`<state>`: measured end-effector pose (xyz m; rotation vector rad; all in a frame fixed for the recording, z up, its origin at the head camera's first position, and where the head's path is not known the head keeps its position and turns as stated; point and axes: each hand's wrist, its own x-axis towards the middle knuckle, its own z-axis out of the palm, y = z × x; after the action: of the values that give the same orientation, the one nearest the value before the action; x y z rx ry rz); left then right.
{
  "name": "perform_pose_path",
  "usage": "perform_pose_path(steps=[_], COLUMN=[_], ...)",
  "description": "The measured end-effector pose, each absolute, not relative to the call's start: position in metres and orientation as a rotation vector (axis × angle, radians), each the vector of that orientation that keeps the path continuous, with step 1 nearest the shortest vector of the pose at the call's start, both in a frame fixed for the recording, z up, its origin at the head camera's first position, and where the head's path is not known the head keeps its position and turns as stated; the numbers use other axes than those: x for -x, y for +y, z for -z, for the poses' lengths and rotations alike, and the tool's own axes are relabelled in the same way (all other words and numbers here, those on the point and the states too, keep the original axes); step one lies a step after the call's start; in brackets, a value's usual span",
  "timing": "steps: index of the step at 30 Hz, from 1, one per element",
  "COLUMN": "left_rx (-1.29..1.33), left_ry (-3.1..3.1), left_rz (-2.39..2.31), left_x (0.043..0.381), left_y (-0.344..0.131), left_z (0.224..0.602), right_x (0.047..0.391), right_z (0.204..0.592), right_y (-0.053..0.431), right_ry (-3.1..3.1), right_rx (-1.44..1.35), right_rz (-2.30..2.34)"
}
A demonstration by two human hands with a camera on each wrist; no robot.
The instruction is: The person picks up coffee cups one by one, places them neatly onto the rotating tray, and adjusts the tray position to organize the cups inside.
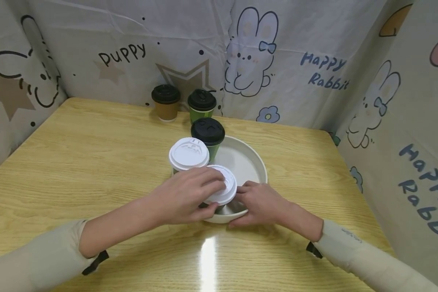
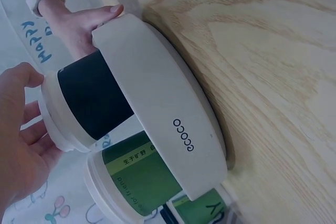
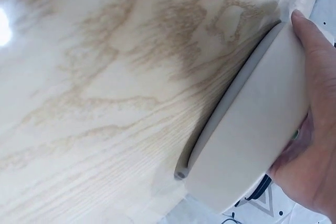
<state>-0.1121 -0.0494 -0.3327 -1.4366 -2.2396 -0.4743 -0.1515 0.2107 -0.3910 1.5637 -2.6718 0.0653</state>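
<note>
My left hand (image 1: 190,194) holds a dark paper coffee cup (image 2: 94,93) by its white lid (image 1: 229,182), thumb on one side and fingers over the other. That cup stands in the near part of a round cream tray (image 1: 253,162). At the tray's near right, my right hand (image 1: 260,205) pinches the rim, its thumb outside and fingers inside. Beside the held cup is a green cup (image 2: 139,174) with a white lid (image 1: 189,154). Behind them a green cup with a black lid (image 1: 208,130) stands at the tray's far left.
Beyond the tray, near the table's back edge, stand a brown cup (image 1: 166,107) and another green cup (image 1: 200,115), both black-lidded. A printed cloth (image 1: 131,81) hangs behind and along the sides of the wooden table (image 1: 95,162).
</note>
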Motion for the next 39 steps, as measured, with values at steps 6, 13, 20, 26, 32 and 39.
perform_pose_path(steps=[6,13,20,26,32,39], left_rx=[1.450,1.458,1.434,1.431,1.417,1.414], left_ry=[-2.230,-2.263,-2.290,-2.283,-2.295,-2.298], left_rz=[0.510,0.524,0.481,0.475,0.479,0.517], left_x=[0.115,0.118,0.121,0.123,0.125,0.129], left_y=[-0.058,-0.068,-0.074,-0.076,-0.077,-0.078], left_z=[0.335,0.331,0.327,0.328,0.328,0.329], right_x=[0.152,0.153,0.155,0.157,0.160,0.164], right_z=[0.387,0.385,0.385,0.384,0.384,0.381], right_y=[0.213,0.213,0.213,0.215,0.218,0.225], right_ry=[-2.695,-2.693,-2.657,-2.671,-2.759,-2.830], right_rx=[-1.635,-1.721,-1.764,-1.778,-1.732,-1.697], right_rz=[-0.053,-0.050,-0.056,-0.062,-0.029,-0.018])
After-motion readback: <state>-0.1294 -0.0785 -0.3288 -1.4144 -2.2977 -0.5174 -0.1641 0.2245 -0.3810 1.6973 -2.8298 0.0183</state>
